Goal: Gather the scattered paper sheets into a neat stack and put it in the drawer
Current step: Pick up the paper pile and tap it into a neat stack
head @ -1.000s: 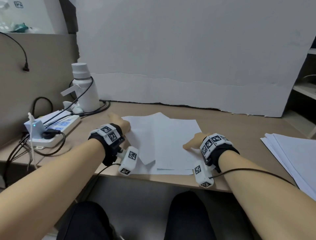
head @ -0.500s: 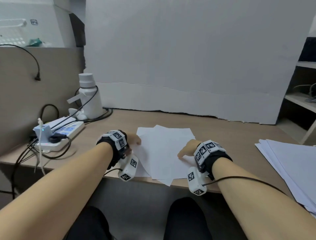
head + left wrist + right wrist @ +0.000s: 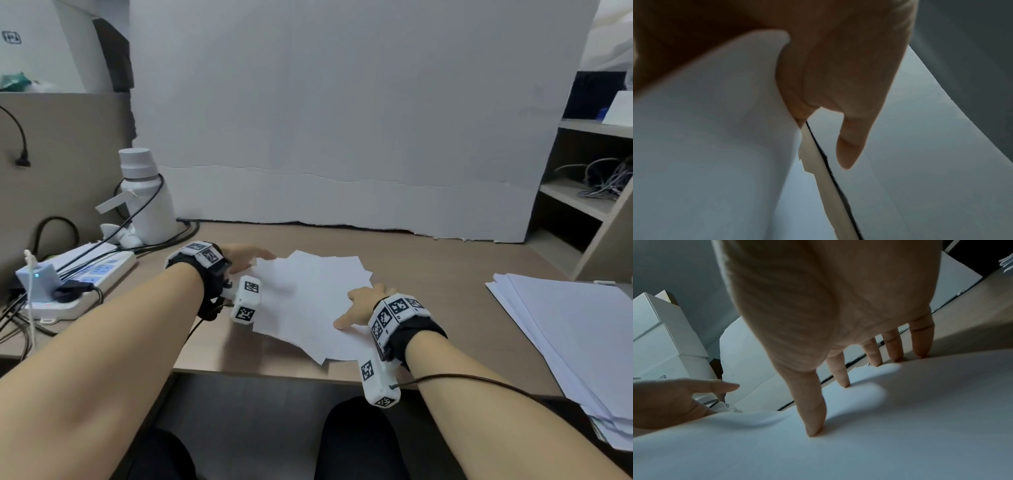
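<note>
White, thin paper sheets (image 3: 308, 301) lie fanned and overlapping at the near edge of the tan wooden bench (image 3: 428, 270), corners askew. The left hand (image 3: 245, 258) pinches their left edge, which curls up against the palm. The right hand (image 3: 363, 303) is spread, fingertips (image 3: 815, 430) pressing on top. Light, limp and slippery, the sheets will likely slide apart; squaring them by opposite edges seems safest. No drawer is visible.

White bottle (image 3: 145, 198) upright at desk (image 3: 445, 260) back left, beside power strip (image 3: 82, 277). Separate paper pile (image 3: 575, 335) far right. Shelves (image 3: 582, 192) beyond.
</note>
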Action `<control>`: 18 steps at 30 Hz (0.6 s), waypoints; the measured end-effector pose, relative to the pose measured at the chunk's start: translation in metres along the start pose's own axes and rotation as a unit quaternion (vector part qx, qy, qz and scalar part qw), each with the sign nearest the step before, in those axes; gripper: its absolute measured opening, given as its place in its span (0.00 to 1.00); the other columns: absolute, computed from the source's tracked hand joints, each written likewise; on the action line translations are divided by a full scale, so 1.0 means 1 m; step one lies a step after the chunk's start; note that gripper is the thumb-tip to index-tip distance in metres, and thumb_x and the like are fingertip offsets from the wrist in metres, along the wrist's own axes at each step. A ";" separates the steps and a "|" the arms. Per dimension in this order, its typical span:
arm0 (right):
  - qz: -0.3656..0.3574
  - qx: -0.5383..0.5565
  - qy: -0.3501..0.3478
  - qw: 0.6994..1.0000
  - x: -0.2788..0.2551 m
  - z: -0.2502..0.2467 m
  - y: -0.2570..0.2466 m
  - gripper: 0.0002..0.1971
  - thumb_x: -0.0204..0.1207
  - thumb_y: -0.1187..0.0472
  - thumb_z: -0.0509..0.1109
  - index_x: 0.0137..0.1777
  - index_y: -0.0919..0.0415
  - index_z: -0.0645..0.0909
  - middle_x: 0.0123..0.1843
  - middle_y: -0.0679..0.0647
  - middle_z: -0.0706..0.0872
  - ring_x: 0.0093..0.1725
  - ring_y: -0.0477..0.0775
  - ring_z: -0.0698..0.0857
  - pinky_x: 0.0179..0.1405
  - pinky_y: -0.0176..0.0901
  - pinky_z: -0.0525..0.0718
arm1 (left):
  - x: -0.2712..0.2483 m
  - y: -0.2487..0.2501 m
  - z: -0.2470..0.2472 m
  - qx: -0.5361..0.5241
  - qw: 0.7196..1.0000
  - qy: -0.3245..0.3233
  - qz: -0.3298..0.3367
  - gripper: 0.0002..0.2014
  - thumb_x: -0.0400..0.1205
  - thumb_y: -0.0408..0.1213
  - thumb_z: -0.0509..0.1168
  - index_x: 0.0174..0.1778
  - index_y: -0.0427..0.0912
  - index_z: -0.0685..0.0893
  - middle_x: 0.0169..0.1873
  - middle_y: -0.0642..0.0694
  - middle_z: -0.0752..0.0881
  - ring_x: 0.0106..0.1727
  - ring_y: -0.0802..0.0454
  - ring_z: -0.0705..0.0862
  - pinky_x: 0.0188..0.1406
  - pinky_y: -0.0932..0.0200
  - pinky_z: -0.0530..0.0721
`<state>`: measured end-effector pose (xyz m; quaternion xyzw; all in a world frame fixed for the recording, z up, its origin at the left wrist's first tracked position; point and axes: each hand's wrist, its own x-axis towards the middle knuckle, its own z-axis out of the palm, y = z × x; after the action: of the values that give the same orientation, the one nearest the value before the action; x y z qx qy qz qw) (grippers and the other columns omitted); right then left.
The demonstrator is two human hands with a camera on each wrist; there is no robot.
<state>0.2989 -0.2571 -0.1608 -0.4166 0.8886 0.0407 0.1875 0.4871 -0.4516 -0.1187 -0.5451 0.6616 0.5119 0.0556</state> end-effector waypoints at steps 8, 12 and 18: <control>-0.085 0.012 -0.039 0.996 0.008 0.011 0.003 0.48 0.69 0.28 0.68 0.86 0.39 0.51 0.88 0.60 0.46 0.86 0.68 0.43 0.81 0.72 0.54 | 0.009 0.000 0.020 0.122 0.992 -0.014 0.023 0.20 0.76 0.44 0.78 0.60 0.37 0.89 0.60 0.40 0.90 0.66 0.39 0.85 0.75 0.43 0.77; -0.112 0.028 -0.034 0.993 0.007 0.009 -0.001 0.46 0.73 0.30 0.67 0.87 0.43 0.52 0.88 0.57 0.50 0.86 0.68 0.51 0.82 0.67 0.56 | 0.014 0.004 0.033 0.114 0.990 0.038 0.072 0.11 0.76 0.32 0.77 0.52 0.34 0.88 0.57 0.34 0.90 0.60 0.33 0.88 0.67 0.38 0.84; -0.008 0.308 0.124 0.943 0.018 -0.011 0.015 0.50 0.68 0.42 0.79 0.82 0.61 0.56 0.81 0.63 0.65 0.78 0.65 0.70 0.76 0.56 0.72 | 0.005 -0.004 0.025 -0.011 0.966 0.116 0.230 0.11 0.77 0.30 0.77 0.53 0.42 0.88 0.51 0.42 0.91 0.54 0.39 0.90 0.61 0.41 0.87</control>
<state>0.2734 -0.2631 -0.1583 -0.3479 0.8706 -0.2882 0.1950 0.4762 -0.4362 -0.1361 -0.4345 0.7657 0.4508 -0.1470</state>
